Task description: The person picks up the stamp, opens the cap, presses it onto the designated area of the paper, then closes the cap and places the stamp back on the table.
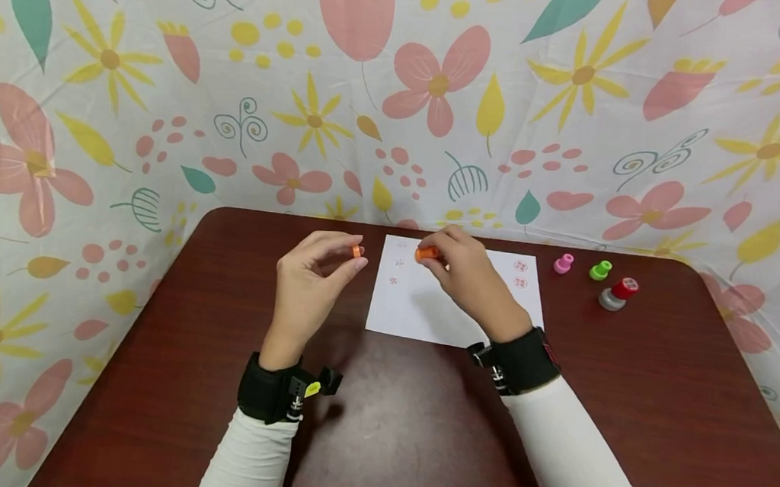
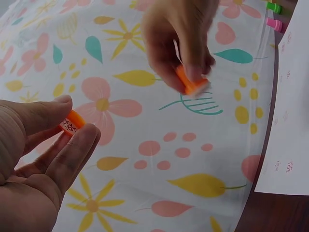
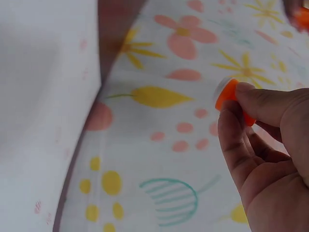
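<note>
Between thumb and fingertips my left hand (image 1: 306,281) pinches a small orange stamp cap (image 2: 72,123), its marked end showing in the left wrist view. My right hand (image 1: 470,276) holds an orange stamp (image 3: 229,95) with a whitish end. Both hands are raised, the right one over the sheet of white paper (image 1: 419,314), the left one just beyond its left side. Small red stamp prints (image 1: 520,283) mark the paper's right side, and fainter prints (image 1: 393,280) run down its left side.
To the right of the paper stand a pink stamp (image 1: 563,263) and a green stamp (image 1: 600,270). Near them is a red and grey stamp (image 1: 618,293). The dark wooden table (image 1: 376,426) meets a flower-patterned cloth (image 1: 343,140) behind and at the sides.
</note>
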### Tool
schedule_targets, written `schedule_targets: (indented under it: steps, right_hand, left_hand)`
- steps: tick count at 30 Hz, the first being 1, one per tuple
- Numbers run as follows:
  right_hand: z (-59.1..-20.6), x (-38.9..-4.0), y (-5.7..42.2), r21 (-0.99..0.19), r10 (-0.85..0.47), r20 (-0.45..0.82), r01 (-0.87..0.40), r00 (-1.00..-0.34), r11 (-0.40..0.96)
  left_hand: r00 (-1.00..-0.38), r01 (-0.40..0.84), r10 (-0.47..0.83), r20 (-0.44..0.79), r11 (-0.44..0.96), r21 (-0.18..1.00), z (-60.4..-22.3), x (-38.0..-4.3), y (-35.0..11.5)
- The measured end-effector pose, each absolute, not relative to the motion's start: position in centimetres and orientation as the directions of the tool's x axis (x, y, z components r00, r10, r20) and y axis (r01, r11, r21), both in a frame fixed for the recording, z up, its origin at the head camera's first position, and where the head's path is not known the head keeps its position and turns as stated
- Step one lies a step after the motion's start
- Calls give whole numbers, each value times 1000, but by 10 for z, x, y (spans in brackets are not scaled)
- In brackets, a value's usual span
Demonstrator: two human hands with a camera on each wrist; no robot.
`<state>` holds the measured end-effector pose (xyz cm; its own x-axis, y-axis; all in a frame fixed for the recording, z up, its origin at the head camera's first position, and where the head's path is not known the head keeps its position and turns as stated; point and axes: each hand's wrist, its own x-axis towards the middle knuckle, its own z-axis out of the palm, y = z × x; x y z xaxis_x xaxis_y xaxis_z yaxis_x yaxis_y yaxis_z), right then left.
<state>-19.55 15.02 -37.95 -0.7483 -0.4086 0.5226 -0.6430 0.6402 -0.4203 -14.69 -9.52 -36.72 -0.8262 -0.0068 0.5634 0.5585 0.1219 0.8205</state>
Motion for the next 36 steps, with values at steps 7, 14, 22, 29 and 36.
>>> schedule_targets:
  steps: [7, 14, 22, 29, 36]
  right_hand:
    - [-371, -168, 170, -482, -295, 579, -611, -760, 628]
    - [-367, -146, 181, -563, -196, 601, -584, -775, 585]
    - [-362, -138, 188, -628, -143, 605, -579, -783, 519]
    - [-360, -133, 188, -736, -129, 564, -568, -815, 369]
    - [-359, -130, 181, -774, -149, 548, -567, -823, 283]
  left_hand:
    - [-817, 574, 11, 576, 102, 812, -367, -148, -90]
    - [-820, 572, 32, 572, 92, 815, -371, -149, -83]
    - [-820, 572, 34, 572, 102, 814, -371, -147, -79]
    - [-808, 589, 75, 585, 54, 807, -373, -144, -70]
    - [-795, 603, 101, 598, 30, 797, -373, -141, -62]
